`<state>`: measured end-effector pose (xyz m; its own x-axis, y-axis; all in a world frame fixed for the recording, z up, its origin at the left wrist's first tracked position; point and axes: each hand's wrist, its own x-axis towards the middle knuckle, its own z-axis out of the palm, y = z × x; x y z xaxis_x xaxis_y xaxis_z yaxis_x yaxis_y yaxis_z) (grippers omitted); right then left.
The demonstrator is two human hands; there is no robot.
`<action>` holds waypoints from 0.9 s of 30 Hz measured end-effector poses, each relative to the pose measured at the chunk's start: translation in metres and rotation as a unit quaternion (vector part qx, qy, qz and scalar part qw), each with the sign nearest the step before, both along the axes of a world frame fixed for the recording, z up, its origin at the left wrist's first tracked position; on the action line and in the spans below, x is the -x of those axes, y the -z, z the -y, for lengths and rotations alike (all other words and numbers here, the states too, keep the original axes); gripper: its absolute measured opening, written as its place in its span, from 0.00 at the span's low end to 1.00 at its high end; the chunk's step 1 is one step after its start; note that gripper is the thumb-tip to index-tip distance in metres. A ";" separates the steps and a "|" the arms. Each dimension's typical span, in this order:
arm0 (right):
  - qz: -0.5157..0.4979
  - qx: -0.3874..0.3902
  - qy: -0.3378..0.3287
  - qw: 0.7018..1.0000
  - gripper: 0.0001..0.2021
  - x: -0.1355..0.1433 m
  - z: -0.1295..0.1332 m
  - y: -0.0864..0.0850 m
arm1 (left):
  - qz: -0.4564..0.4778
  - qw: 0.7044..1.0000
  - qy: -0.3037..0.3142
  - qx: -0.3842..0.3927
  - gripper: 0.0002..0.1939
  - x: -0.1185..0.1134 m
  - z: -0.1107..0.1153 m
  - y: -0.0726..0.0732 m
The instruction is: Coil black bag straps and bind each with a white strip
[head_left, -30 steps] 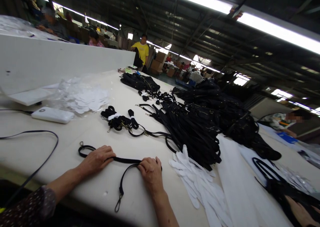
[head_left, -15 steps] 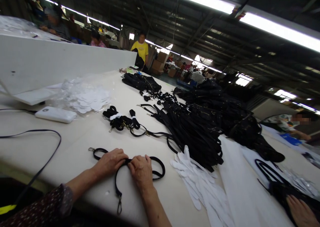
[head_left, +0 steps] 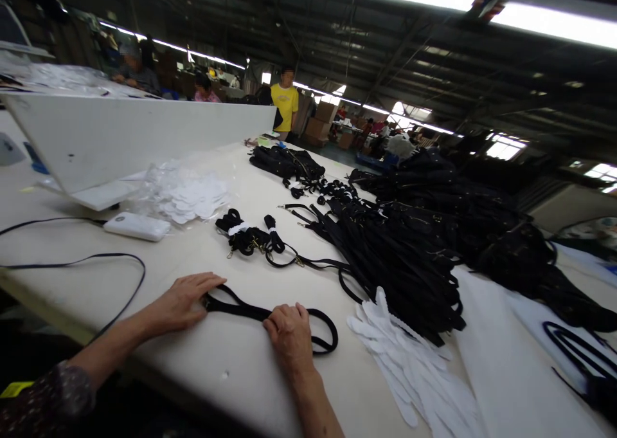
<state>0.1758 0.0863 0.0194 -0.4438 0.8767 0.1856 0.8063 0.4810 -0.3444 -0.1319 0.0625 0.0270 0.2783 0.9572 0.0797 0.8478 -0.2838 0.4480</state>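
A black strap (head_left: pixel 241 309) lies in loops on the pale table between my hands. My left hand (head_left: pixel 186 301) rests over its left end, fingers together, covering the metal clasp there. Around the strap's middle, my right hand (head_left: pixel 290 335) has its fingers curled, and a rounded loop sticks out to its right. Ahead sit bundled black straps (head_left: pixel 245 235) with white bands and metal clips. A large heap of loose black straps (head_left: pixel 385 251) spreads beyond my right hand, with white strips (head_left: pixel 409 354) fanned out in front of it.
A white power bank (head_left: pixel 136 226) with a cable lies at the left, beside white pieces in clear plastic (head_left: pixel 186 193). Behind them stands a white board (head_left: pixel 168 126). Black bags (head_left: pixel 482 213) are piled at the right. A person in yellow (head_left: pixel 284 103) stands beyond the table.
My left hand has moved left, away from my right hand. The strap now runs in longer loops between them, and its hanging clasp end is no longer in front. The view has shifted right.
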 end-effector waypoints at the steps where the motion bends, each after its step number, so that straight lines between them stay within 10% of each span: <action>1: -0.003 -0.002 -0.001 1.000 0.06 0.000 0.000 0.000 | 0.017 1.000 -0.009 0.003 0.34 0.013 0.001 -0.001; 5: -0.008 -0.007 0.000 1.000 0.06 0.000 -0.001 0.002 | 0.055 0.997 -0.060 -0.004 0.21 0.034 0.012 0.000; 15: -0.002 -0.034 -0.018 0.999 0.05 -0.003 -0.001 0.000 | -0.029 0.987 -0.072 -0.139 0.04 -0.023 0.025 0.029; 23: -0.022 -0.050 -0.063 0.996 0.04 -0.020 0.002 0.002 | -0.038 0.986 -0.086 -0.136 0.04 0.006 0.014 0.034; 27: -0.028 -0.047 -0.064 0.996 0.04 -0.021 0.003 0.001 | -0.024 0.985 -0.082 -0.151 0.19 -0.016 0.014 0.023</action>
